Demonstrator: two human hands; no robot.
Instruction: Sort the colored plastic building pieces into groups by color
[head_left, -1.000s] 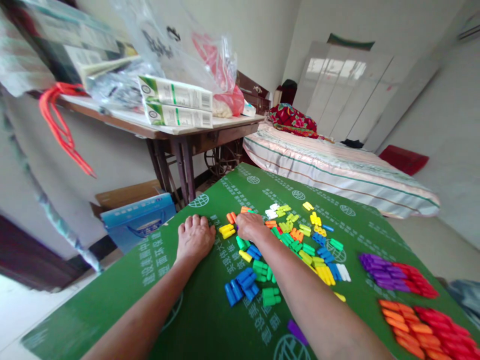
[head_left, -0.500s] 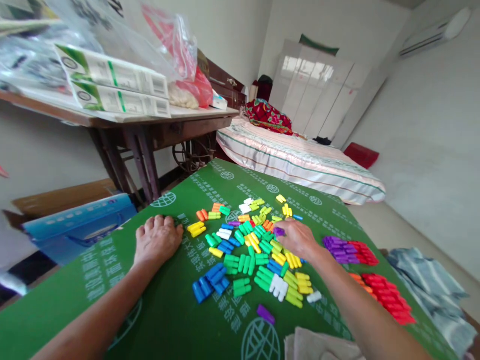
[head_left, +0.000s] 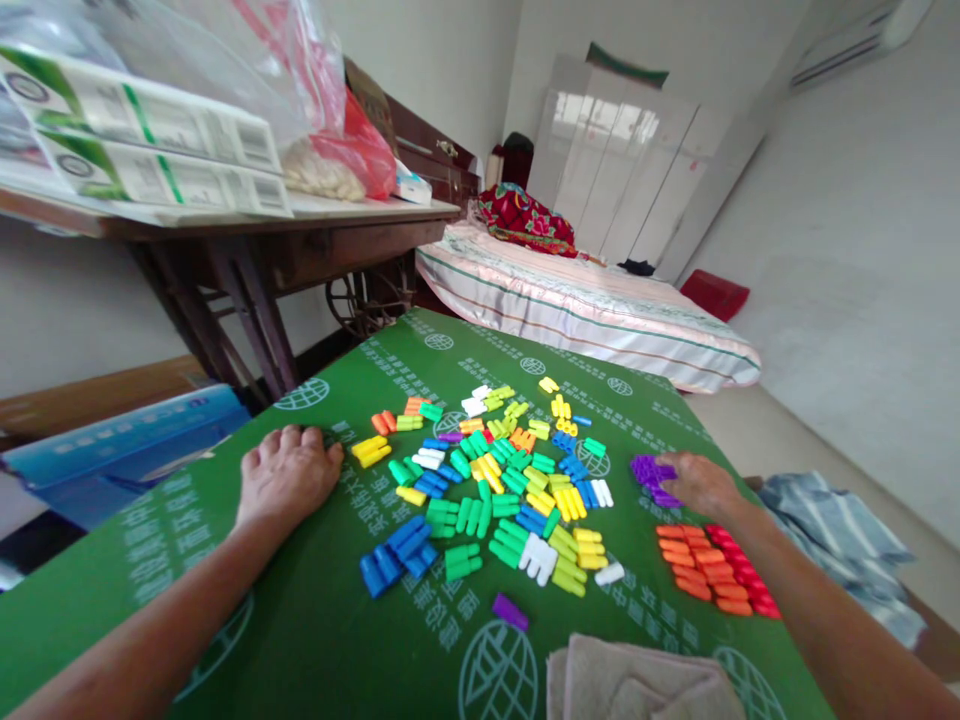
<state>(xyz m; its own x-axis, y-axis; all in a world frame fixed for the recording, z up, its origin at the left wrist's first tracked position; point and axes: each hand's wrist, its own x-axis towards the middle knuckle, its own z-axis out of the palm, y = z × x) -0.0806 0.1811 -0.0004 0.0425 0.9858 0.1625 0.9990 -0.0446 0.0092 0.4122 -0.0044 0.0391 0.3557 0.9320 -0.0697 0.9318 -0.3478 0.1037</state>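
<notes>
My left hand [head_left: 289, 475] lies palm down on the green board [head_left: 315, 590], fingers stretched out and holding nothing. At the right side, my right hand [head_left: 701, 485] reaches over a group of purple bullet-shaped building blocks [head_left: 649, 470]. Its fingertips are pinched on a purple block at the group's edge, partly hidden by the fingers. Just in front of that hand lie rows of orange blocks [head_left: 701, 560] and red blocks [head_left: 739, 565], the red ones partly covered by my forearm. Mixed green, yellow, blue and white blocks [head_left: 510, 470] are scattered between my hands.
A single purple block [head_left: 511, 610] lies near the front, beside a folded beige cloth [head_left: 637, 680]. Stacked blue blocks [head_left: 397, 555] sit left of it. A wooden table [head_left: 300, 225] with boxes and bags stands at the left. Beyond the board is a bed [head_left: 585, 300].
My right hand has moved right, from the scattered blocks to the purple group, with a purple block in its fingers. My left hand stays flat on the board. The view has shifted slightly.
</notes>
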